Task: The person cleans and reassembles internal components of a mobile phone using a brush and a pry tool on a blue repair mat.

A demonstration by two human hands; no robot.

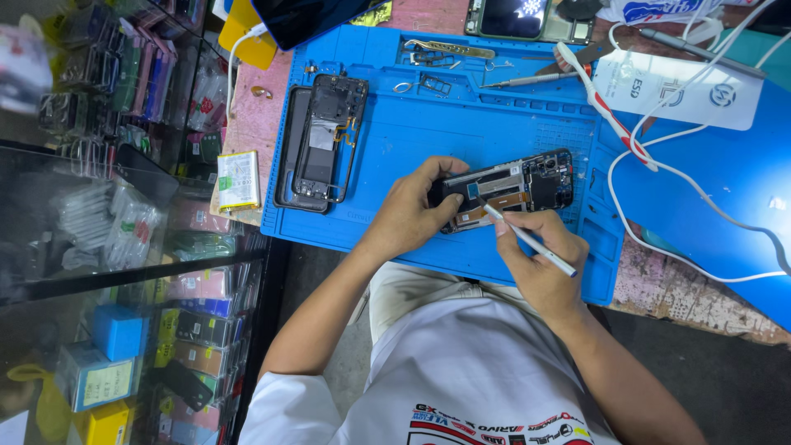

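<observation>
My left hand point(412, 210) grips the left end of an opened phone point(527, 185) whose circuit board and flex cables are exposed, holding it just above the blue work mat point(428, 132). My right hand point(535, 255) holds a thin white-handled tool point(531, 241) like a pen, with its tip touching the phone's inside near the middle. A second opened phone frame point(321, 140) lies flat on the mat's left side.
A phone battery point(239, 180) lies on the bench left of the mat. Tweezers point(449, 49), a screwdriver point(527, 80) and small parts rest in the mat's top tray. White cables point(692, 189) cross the right side. A glass display case point(124, 247) with boxed goods stands at left.
</observation>
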